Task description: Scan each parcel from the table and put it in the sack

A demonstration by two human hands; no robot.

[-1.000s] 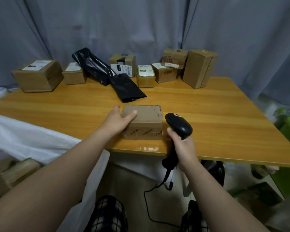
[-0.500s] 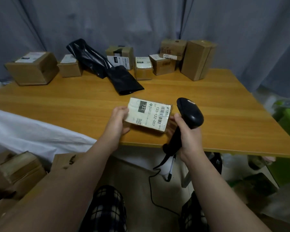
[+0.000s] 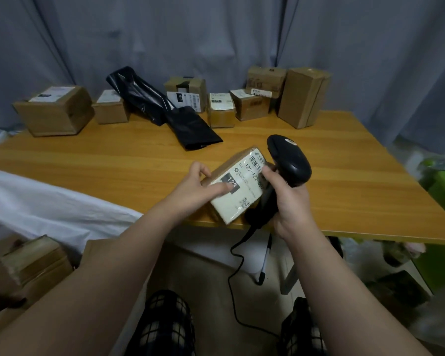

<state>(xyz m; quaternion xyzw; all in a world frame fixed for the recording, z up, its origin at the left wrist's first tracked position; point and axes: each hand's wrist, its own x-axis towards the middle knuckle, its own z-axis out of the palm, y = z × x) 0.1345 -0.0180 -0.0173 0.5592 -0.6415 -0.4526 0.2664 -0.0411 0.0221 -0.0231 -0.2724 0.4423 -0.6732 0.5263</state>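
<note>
A small parcel (image 3: 238, 199) is held just above the near edge of the wooden table (image 3: 113, 163), tilted so that its top face is turned up toward the camera. It is a brown cardboard box, and most of that top face is covered by a pale label (image 3: 249, 183). On the label a barcode is printed at the far end, the number 122-122-007 runs along one side, a dark square with white digits sits near the middle, and a small square code is seen at the near end.

The parcel is gripped by the left hand (image 3: 194, 188): the fingers are curled over its left edge and the thumb is pressed on the dark square. A black scanner (image 3: 290, 160) is held by the right hand (image 3: 289, 201), whose fingers are wrapped round the handle; one fingertip is laid against the label's right edge. The scanner's head is just beside the barcode end. A black cable (image 3: 233, 273) hangs from the handle.

A white sack (image 3: 49, 201) lies at the left. At the far edge a row of boxes (image 3: 221, 109) and a black bag (image 3: 165, 109) are set.
</note>
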